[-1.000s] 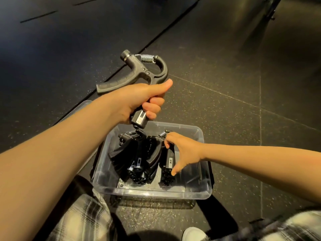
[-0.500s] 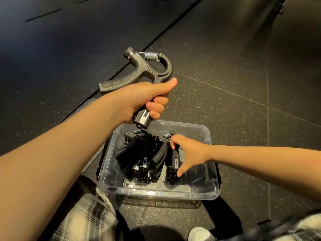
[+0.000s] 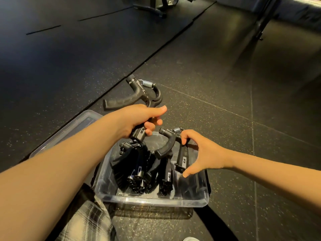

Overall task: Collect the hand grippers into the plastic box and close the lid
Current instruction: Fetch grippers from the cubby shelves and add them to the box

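A clear plastic box (image 3: 152,200) sits on the dark floor between my knees, with several black hand grippers (image 3: 139,171) packed inside. My left hand (image 3: 137,119) grips one handle of a black hand gripper (image 3: 137,94) and holds it above the box's far left corner, spring end up. My right hand (image 3: 199,152) holds a second hand gripper (image 3: 173,146) over the right part of the box, fingers pinching its top near the spring and thumb at its lower end. The clear lid (image 3: 69,133) lies on the floor left of the box, partly behind my left arm.
Dark speckled rubber floor tiles (image 3: 225,101) surround the box. Metal equipment legs (image 3: 152,7) stand at the far top, and a thin stand (image 3: 260,23) at top right. My plaid trouser leg (image 3: 86,220) and a white shoe tip (image 3: 191,239) lie near the bottom edge.
My right hand has lifted one hand gripper up out of the packed row in the box. My left hand still holds its gripper above the box. The camera has tilted up.
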